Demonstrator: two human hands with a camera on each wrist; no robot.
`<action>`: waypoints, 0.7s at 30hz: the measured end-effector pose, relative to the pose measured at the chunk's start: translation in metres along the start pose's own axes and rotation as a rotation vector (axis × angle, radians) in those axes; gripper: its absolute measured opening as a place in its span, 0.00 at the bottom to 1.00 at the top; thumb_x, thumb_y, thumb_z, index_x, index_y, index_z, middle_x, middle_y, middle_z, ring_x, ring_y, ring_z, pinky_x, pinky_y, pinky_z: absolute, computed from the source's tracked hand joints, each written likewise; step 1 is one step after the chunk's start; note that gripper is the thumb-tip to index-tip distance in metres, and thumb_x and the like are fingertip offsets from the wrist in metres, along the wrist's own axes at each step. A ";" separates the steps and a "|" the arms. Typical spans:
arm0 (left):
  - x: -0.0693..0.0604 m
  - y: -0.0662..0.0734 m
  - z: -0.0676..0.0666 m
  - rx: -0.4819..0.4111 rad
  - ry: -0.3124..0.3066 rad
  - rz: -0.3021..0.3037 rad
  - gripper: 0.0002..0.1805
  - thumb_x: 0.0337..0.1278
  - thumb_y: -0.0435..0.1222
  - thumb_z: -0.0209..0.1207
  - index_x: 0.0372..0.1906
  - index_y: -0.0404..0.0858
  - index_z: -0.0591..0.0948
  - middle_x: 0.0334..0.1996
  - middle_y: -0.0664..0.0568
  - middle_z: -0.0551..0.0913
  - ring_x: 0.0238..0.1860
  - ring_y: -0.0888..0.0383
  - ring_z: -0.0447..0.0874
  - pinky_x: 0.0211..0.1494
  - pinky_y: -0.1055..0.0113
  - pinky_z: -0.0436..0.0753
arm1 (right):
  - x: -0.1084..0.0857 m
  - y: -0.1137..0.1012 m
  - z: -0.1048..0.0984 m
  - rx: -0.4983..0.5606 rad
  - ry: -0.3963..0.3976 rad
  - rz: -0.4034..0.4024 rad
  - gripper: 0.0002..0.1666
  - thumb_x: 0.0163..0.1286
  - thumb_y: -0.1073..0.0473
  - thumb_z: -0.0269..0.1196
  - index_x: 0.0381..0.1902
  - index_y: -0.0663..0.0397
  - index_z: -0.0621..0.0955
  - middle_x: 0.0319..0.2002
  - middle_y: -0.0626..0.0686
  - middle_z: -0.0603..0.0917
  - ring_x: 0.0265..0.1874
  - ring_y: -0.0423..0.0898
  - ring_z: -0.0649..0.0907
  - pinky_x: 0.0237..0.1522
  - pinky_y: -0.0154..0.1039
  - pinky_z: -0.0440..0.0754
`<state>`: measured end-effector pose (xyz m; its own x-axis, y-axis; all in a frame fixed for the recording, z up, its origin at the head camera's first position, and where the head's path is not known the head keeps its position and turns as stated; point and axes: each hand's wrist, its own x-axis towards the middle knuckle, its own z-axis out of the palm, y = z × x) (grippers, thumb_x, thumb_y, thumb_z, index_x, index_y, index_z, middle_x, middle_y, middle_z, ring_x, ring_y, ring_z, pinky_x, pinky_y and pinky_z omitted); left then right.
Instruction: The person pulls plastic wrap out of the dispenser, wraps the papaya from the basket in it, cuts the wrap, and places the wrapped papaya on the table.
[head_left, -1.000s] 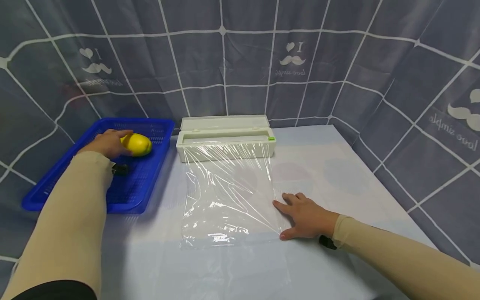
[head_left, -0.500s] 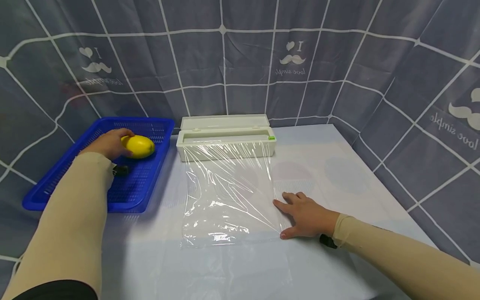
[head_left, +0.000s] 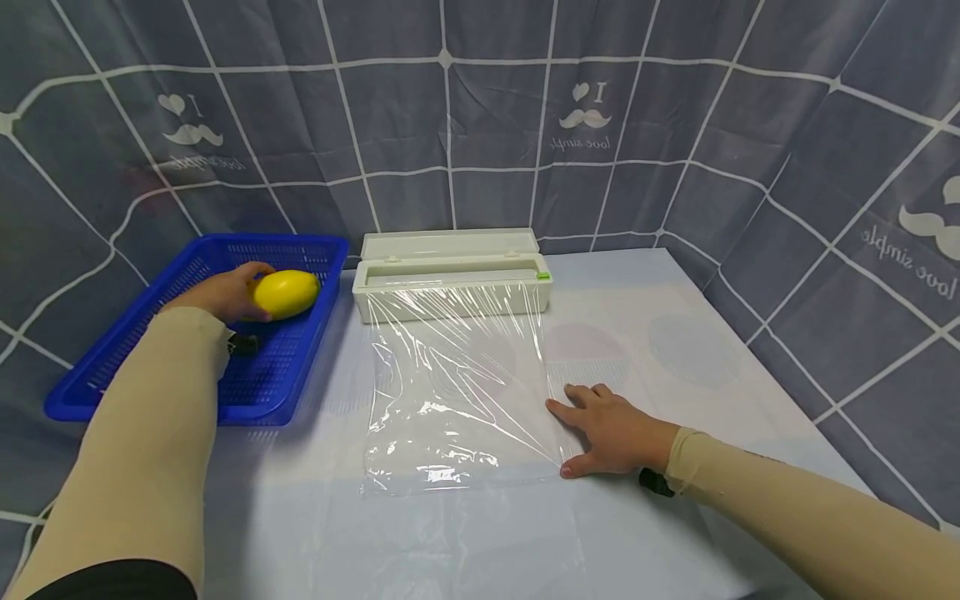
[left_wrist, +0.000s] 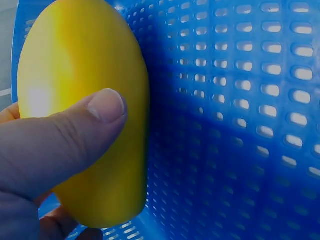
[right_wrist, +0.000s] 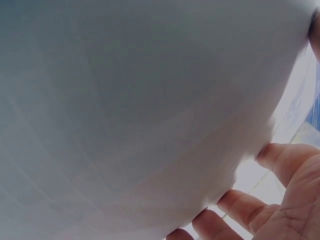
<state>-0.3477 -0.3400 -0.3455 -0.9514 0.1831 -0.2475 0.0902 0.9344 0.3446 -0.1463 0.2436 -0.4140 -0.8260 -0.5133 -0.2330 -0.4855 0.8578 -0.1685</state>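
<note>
My left hand (head_left: pixel 221 293) grips a smooth yellow oblong fruit (head_left: pixel 287 294) over the blue perforated basket (head_left: pixel 258 412). In the left wrist view the thumb lies across the fruit (left_wrist: pixel 85 45), with fingertips showing behind and below it; its exact kind is unclear. Clear plastic wrap (head_left: pixel 457 400) stretches from the front of a white wrap dispenser box (head_left: pixel 450 304) over the table. My right hand (head_left: pixel 618 432) rests with spread fingers at the wrap's right edge, thumb at its near right corner. In the right wrist view, fingertips (right_wrist: pixel 242 205) touch the pale table surface.
The dispenser's lid (head_left: pixel 450 243) stands raised at the back, and a small green piece (head_left: pixel 543 276) sits at its right end. A grey checked curtain (head_left: pixel 495 117) encloses the back and sides. The white tablecloth (head_left: pixel 675 333) extends right of the wrap.
My left hand has shifted slightly right with the yellow fruit, toward the basket's right wall, and more of the fruit shows. The right hand and the wrap have stayed in place.
</note>
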 end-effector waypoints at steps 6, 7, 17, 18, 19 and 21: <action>-0.002 0.001 0.001 -0.015 -0.029 -0.001 0.52 0.64 0.45 0.71 0.82 0.38 0.53 0.68 0.21 0.67 0.59 0.26 0.72 0.65 0.23 0.69 | -0.001 -0.001 -0.001 0.001 0.002 -0.007 0.58 0.60 0.32 0.75 0.80 0.50 0.68 0.75 0.67 0.69 0.66 0.66 0.73 0.67 0.62 0.76; -0.001 0.000 0.001 -0.015 -0.030 0.003 0.52 0.64 0.46 0.71 0.83 0.38 0.53 0.69 0.22 0.67 0.59 0.26 0.72 0.65 0.23 0.69 | -0.001 -0.001 0.000 0.000 0.002 -0.007 0.58 0.60 0.32 0.75 0.81 0.50 0.68 0.75 0.67 0.69 0.66 0.66 0.73 0.67 0.62 0.75; 0.001 -0.005 -0.004 -0.036 0.013 0.047 0.50 0.65 0.46 0.70 0.84 0.41 0.55 0.73 0.24 0.64 0.61 0.29 0.70 0.66 0.26 0.68 | 0.000 -0.001 0.001 -0.004 -0.004 -0.001 0.58 0.61 0.31 0.74 0.81 0.49 0.68 0.75 0.66 0.68 0.66 0.66 0.73 0.67 0.62 0.75; 0.001 -0.004 -0.006 -0.041 0.022 0.053 0.50 0.65 0.45 0.70 0.84 0.41 0.55 0.73 0.24 0.64 0.61 0.29 0.69 0.66 0.26 0.68 | 0.000 -0.001 0.001 -0.007 -0.002 -0.004 0.58 0.61 0.31 0.74 0.81 0.50 0.68 0.75 0.66 0.69 0.66 0.66 0.73 0.67 0.62 0.76; 0.001 -0.004 -0.008 -0.042 0.030 0.057 0.50 0.65 0.45 0.70 0.84 0.41 0.55 0.73 0.24 0.64 0.61 0.29 0.69 0.66 0.26 0.67 | -0.001 -0.002 0.001 -0.009 -0.001 -0.007 0.58 0.61 0.30 0.74 0.80 0.50 0.68 0.75 0.67 0.69 0.66 0.66 0.74 0.66 0.62 0.76; 0.000 -0.002 -0.012 -0.048 0.043 0.060 0.51 0.66 0.46 0.70 0.85 0.42 0.54 0.74 0.24 0.63 0.62 0.29 0.69 0.67 0.25 0.66 | -0.001 -0.002 0.000 -0.006 -0.004 -0.006 0.58 0.61 0.30 0.74 0.81 0.50 0.68 0.75 0.67 0.69 0.66 0.66 0.73 0.67 0.62 0.76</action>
<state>-0.3510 -0.3456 -0.3354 -0.9567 0.2237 -0.1864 0.1338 0.9062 0.4011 -0.1446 0.2419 -0.4135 -0.8219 -0.5185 -0.2357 -0.4923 0.8548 -0.1640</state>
